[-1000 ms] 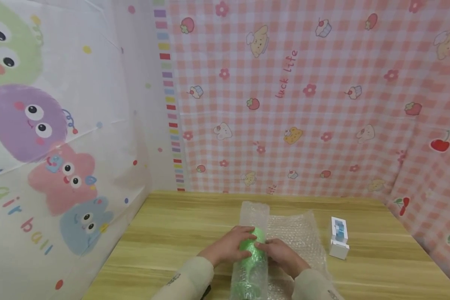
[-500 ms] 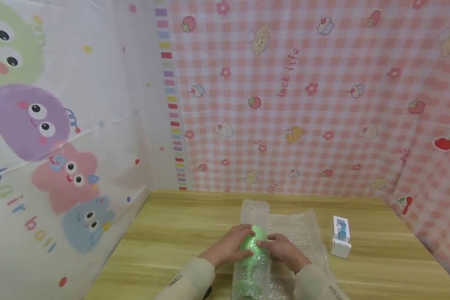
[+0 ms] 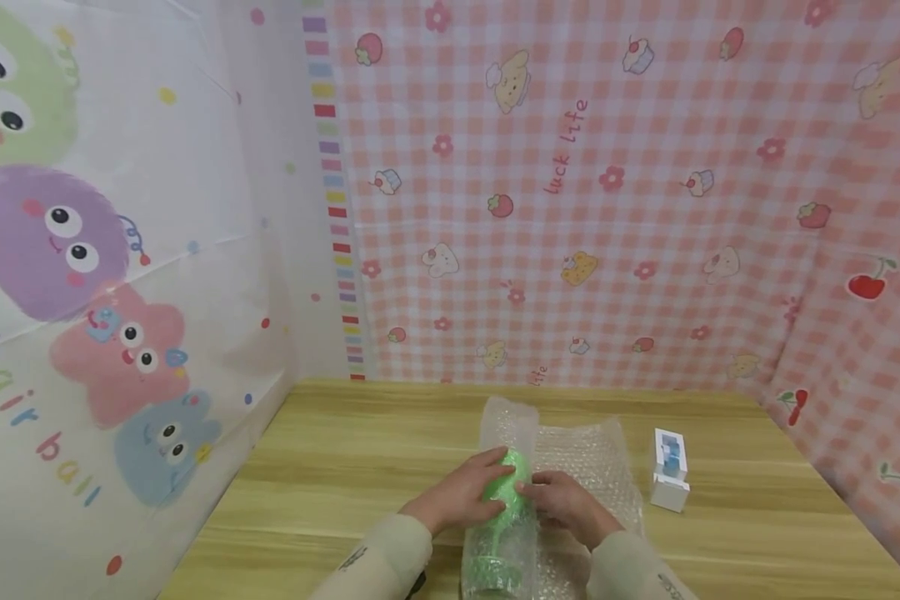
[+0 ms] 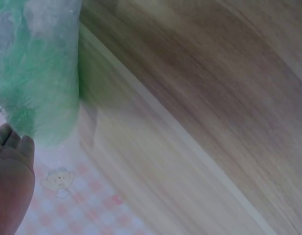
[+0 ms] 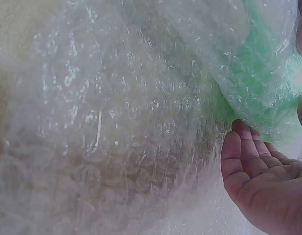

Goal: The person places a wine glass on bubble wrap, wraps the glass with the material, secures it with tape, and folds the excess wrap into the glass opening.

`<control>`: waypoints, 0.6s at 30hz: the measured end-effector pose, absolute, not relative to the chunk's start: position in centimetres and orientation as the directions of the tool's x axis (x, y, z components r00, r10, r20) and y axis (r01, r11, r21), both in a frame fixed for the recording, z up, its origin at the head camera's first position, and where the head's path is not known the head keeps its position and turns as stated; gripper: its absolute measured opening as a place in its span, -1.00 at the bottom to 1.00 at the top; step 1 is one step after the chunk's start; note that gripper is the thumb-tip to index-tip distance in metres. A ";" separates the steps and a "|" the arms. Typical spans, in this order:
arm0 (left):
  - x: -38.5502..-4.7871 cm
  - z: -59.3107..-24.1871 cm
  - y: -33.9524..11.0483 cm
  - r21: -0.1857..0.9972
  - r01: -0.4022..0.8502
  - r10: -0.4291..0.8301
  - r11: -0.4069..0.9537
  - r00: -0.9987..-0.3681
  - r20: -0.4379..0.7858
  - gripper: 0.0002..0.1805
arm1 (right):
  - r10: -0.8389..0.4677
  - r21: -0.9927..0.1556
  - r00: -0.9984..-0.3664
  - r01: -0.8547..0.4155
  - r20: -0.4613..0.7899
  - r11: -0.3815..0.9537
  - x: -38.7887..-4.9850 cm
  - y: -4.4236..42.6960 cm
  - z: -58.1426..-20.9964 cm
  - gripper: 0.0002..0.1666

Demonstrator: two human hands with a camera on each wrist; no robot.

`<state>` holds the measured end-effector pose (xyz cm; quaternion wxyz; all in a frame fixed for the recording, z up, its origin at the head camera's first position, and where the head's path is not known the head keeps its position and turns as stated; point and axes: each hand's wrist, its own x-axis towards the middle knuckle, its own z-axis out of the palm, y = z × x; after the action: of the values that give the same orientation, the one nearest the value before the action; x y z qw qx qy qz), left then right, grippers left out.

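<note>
A green object lies lengthwise inside clear bubble wrap, which extends past its far end. My left hand curls over its left side, fingers spread on top and thumb lower down. From the right, my right hand grips the same roll, thumb on top and fingers at its side. The flat remainder of the wrap spreads to the right. In the left wrist view the green object shows above the fingers of a hand. The right wrist view shows my right hand's curled fingers against the wrap's edge.
To the right on the wooden table stands a small white holder with a blue roll-like part. A pink checked cloth hangs behind the table, and a white cartoon-print cloth on the left.
The wrapped object looks turned slightly under my hands, its lower green part showing differently. Both hands keep nearly the same place, and the head view has shifted a little.
</note>
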<state>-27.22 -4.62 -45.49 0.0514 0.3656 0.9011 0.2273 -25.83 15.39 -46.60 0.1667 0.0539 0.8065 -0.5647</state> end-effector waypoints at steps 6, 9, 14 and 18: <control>-27.3 -45.6 -4.8 0.428 0.647 0.690 0.631 -0.720 0.069 -0.40 | -0.123 -0.877 -0.922 0.299 -0.367 0.376 -26.1 15.3 -46.5 -0.38; -27.3 -45.6 -4.8 0.402 0.656 0.693 0.639 -0.718 0.071 -0.41 | -0.134 -0.876 -0.919 0.297 -0.370 0.380 -26.2 15.2 -46.5 -0.39; -27.3 -45.5 -4.8 0.398 0.647 0.688 0.650 -0.724 0.053 -0.45 | -0.148 -0.878 -0.919 0.289 -0.366 0.382 -26.2 15.1 -46.5 -0.40; -27.5 -45.3 -4.9 0.385 0.653 0.689 0.652 -0.722 0.057 -0.45 | -0.162 -0.888 -0.928 0.254 -0.336 0.384 -26.3 15.3 -46.4 -0.44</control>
<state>-27.47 -4.91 -45.26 0.0472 0.3697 0.9077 0.1929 -26.26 15.29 -46.41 0.1879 0.0282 0.8105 -0.5541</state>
